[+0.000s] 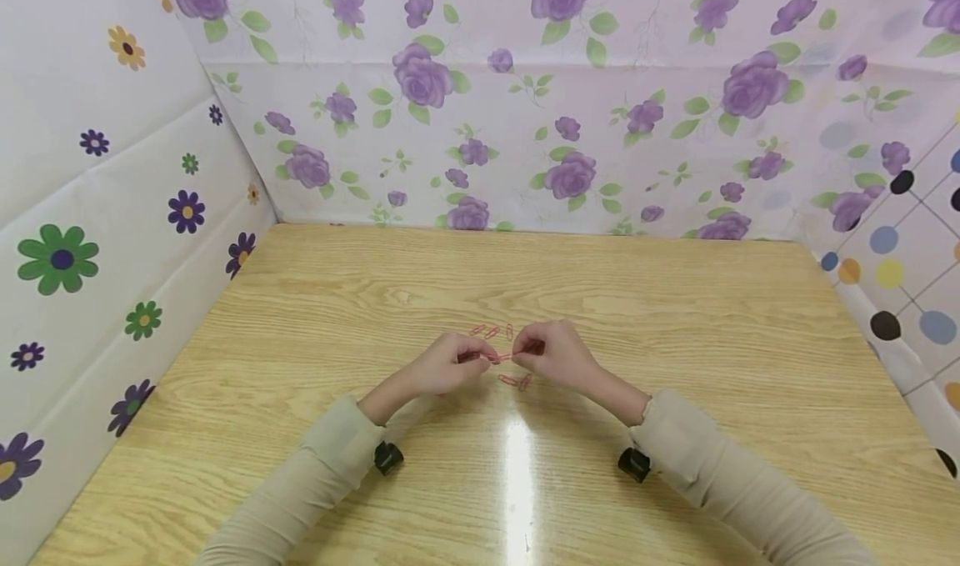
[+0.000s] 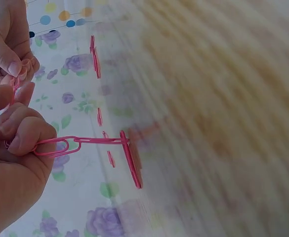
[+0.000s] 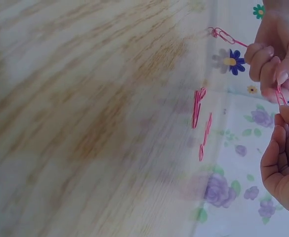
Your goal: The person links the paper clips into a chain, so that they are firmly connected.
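Observation:
My left hand [image 1: 448, 364] and right hand [image 1: 558, 353] meet over the middle of the table, fingertips close together. Between them is a pink paper clip [image 3: 281, 98], pinched from both sides by thumb and fingers. Out of my left hand's curled fingers hangs a chain of linked pink paper clips [image 2: 99, 141], its far end down at the tabletop in the left wrist view. How the clip at my fingertips joins the chain is hidden by the fingers. Loose pink clips [image 1: 492, 333] lie just beyond the hands, and a couple of clips [image 1: 508, 380] lie nearer to me.
The wood-grain table [image 1: 675, 316] is glossy, with a bright reflection at its near side. A flowered cloth wall [image 1: 480, 116] rises along the back edge, with patterned side walls at left and right. Black wrist cameras [image 1: 388, 458] hang under both cuffs.

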The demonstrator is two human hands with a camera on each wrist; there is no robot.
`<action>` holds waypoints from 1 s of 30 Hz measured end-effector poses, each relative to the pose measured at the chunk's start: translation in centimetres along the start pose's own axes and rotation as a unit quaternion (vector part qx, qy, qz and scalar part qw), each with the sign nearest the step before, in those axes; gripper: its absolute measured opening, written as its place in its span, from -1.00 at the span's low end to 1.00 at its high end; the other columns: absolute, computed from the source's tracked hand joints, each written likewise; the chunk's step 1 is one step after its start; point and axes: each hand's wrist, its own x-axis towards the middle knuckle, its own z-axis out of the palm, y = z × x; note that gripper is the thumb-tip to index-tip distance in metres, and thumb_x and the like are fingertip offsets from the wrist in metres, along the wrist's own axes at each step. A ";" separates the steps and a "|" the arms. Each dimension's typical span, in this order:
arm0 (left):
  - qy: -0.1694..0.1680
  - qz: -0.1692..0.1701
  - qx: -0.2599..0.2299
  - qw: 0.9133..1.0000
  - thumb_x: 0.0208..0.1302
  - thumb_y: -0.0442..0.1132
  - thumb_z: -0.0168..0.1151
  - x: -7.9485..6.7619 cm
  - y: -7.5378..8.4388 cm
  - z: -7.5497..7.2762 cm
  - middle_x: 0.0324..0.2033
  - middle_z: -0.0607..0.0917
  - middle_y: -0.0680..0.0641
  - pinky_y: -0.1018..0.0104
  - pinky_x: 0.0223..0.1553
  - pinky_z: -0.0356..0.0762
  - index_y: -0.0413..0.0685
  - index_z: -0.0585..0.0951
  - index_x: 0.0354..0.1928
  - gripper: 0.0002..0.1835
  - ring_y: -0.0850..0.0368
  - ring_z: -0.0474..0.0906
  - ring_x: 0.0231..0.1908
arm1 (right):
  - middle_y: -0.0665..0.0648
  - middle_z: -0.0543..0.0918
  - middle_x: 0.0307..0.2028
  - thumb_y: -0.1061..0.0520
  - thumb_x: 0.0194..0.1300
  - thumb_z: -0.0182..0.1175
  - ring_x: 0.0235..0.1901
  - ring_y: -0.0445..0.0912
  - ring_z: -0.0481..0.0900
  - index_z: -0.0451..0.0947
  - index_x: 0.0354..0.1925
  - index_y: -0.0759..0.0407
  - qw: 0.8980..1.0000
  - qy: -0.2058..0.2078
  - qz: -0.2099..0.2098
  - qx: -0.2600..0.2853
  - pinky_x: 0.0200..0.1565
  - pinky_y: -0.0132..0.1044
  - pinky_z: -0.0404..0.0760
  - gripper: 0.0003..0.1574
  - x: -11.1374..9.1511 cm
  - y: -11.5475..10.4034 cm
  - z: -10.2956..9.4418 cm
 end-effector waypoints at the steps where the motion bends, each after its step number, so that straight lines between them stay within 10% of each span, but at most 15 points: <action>1: 0.003 -0.001 -0.002 1.000 0.26 -0.44 0.01 0.1 -0.6 0.2 -0.68 0.41 0.01 0.51 -0.60 0.16 -0.42 0.58 -0.20 -0.81 0.33 0.17 -0.68 | 0.09 0.63 -0.56 0.41 0.02 0.27 -0.56 -0.19 0.56 0.58 -0.54 0.26 1.000 0.000 -0.001 0.000 -0.46 -0.45 0.53 -0.89 0.0 0.0 0.0; 18: 0.063 0.070 0.052 0.994 0.21 -0.37 0.10 0.5 -2.2 1.0 -0.68 0.44 0.10 0.49 -0.62 0.21 -0.30 0.63 -0.28 -0.85 0.34 0.19 -0.68 | 0.07 0.61 -0.57 0.42 0.02 0.26 -0.58 -0.22 0.51 0.57 -0.55 0.26 1.000 0.013 0.004 0.011 -0.49 -0.42 0.52 -0.88 0.0 0.0 0.3; 30: 0.109 0.044 0.047 0.992 0.17 -0.41 0.10 0.1 -1.8 0.9 -0.71 0.43 0.10 0.51 -0.64 0.20 -0.29 0.65 -0.35 -0.86 0.35 0.21 -0.69 | 0.04 0.62 -0.52 0.31 0.07 0.28 -0.55 -0.21 0.50 0.59 -0.49 0.26 0.999 0.006 0.040 0.023 -0.48 -0.38 0.51 -0.95 0.1 0.7 0.3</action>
